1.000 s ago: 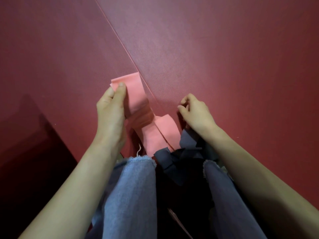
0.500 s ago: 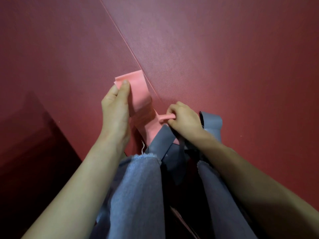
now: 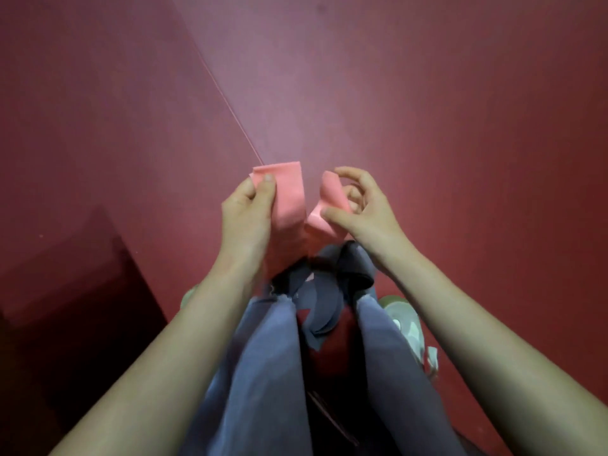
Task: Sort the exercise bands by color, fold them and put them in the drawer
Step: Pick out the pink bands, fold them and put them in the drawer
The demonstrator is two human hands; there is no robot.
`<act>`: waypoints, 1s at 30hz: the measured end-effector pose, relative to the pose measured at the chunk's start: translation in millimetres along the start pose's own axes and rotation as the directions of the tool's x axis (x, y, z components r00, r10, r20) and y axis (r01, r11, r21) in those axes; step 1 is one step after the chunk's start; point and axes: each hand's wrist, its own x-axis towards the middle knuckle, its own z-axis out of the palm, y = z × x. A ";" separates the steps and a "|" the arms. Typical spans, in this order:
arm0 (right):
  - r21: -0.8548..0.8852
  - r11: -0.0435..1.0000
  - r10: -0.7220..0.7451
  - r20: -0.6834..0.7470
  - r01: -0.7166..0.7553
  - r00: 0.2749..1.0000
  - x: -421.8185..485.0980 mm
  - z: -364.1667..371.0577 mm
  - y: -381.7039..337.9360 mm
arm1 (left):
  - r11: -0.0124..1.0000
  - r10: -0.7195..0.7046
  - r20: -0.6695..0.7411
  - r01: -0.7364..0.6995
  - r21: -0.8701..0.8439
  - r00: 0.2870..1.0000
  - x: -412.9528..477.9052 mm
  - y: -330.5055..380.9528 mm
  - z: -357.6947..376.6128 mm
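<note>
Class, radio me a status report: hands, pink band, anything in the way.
Left hand pinches one end of pink band; right hand the other. Band sags between, not yet folded. Grey bands bunched just below.

The pink exercise band [image 3: 289, 199] is wide and flat, bent into a V: one end stands up, pinched by the left hand [image 3: 246, 218], the other curls over in the right hand [image 3: 365, 209]. Below it, grey bands [image 3: 355, 268] lie in a tangled heap
</note>
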 end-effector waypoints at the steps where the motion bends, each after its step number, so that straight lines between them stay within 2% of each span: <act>1: 0.015 0.999 -0.032 0.012 0.032 0.999 -8.4 -2.3 -13.9 | 1.000 0.021 0.024 -0.021 0.016 0.999 -9.2 10.1 2.9; 4: 0.002 0.993 -0.117 0.026 0.117 0.993 -27.7 -10.6 -48.5 | 0.997 0.069 0.061 -0.070 0.031 0.996 -29.2 39.7 9.9; 7: -0.012 0.988 -0.152 0.012 0.153 0.988 -48.8 -20.2 -81.7 | 0.994 0.100 0.066 -0.102 0.030 0.993 -49.8 70.2 11.8; 15: -0.075 0.960 -0.262 0.091 0.268 0.961 -123.2 -24.9 -164.7 | 0.981 0.190 0.095 -0.193 0.027 0.977 -115.8 135.5 10.9; 19: -0.097 0.947 -0.284 0.194 0.307 0.939 -159.6 -19.3 -195.7 | 0.976 0.209 0.218 -0.216 0.009 0.953 -154.8 157.6 13.2; 23: -0.185 0.918 -0.323 0.164 0.351 0.932 -196.0 -11.0 -218.8 | 0.969 0.245 0.314 -0.245 -0.041 0.917 -198.8 175.5 7.4; 26: -0.246 0.899 -0.331 0.159 0.363 0.930 -223.9 -7.3 -231.3 | 0.969 0.243 0.310 -0.217 -0.116 0.919 -226.0 182.4 -0.5; 30: -0.393 0.839 -0.341 0.158 0.376 0.927 -254.5 -1.6 -237.8 | 0.987 0.143 0.264 -0.117 -0.111 0.954 -252.8 176.7 -8.8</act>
